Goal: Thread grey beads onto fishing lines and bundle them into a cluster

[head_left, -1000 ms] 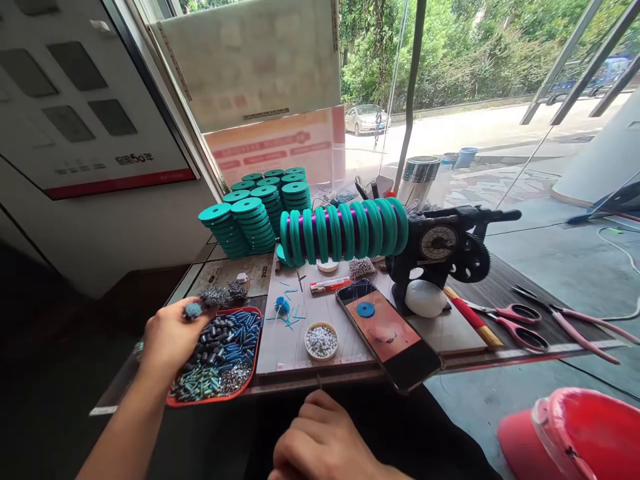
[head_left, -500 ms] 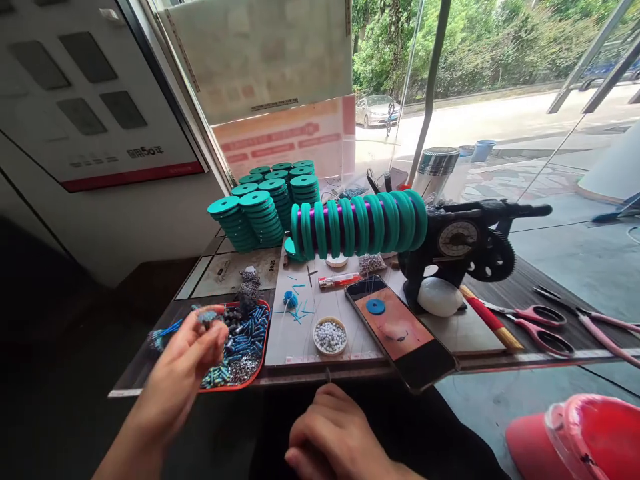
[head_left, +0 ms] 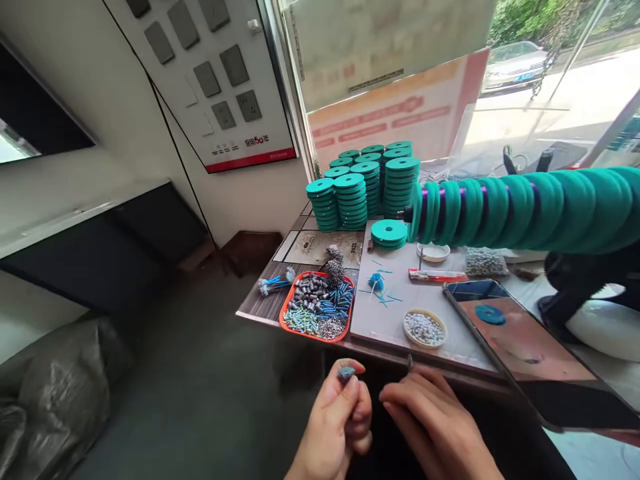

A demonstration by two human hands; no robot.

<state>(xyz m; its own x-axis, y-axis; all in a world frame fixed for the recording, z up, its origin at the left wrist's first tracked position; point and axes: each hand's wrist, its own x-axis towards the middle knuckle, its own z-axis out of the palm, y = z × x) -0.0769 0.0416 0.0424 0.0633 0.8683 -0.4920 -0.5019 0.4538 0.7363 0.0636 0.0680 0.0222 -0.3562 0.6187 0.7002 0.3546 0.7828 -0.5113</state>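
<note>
My left hand [head_left: 336, 421] is closed, pinching a small bluish-grey clump [head_left: 345, 373] between thumb and forefinger; its exact kind is unclear. Close to it on the right, my right hand [head_left: 440, 421] has its fingers curled together. A thin dark tip [head_left: 410, 362] pokes up from its fingertips, too small to name. Both hands are below the table edge. Above the left hand stands an orange-rimmed tray [head_left: 286, 325] of metal weights, blue springs and small beads. A round dish [head_left: 445, 337] of pale beads sits beyond my right hand.
Stacked green spools [head_left: 351, 207] stand at the back. More green spools [head_left: 505, 207] hang on a horizontal winder shaft at right. A phone [head_left: 530, 353] lies on the right. A red-and-white packet [head_left: 437, 275] and blue bits [head_left: 376, 283] lie on the white board [head_left: 373, 323].
The view has swung left. My left hand has come away from over the tray toward my right hand, still pinching the bluish-grey clump. My right hand stays closed by the table edge.
</note>
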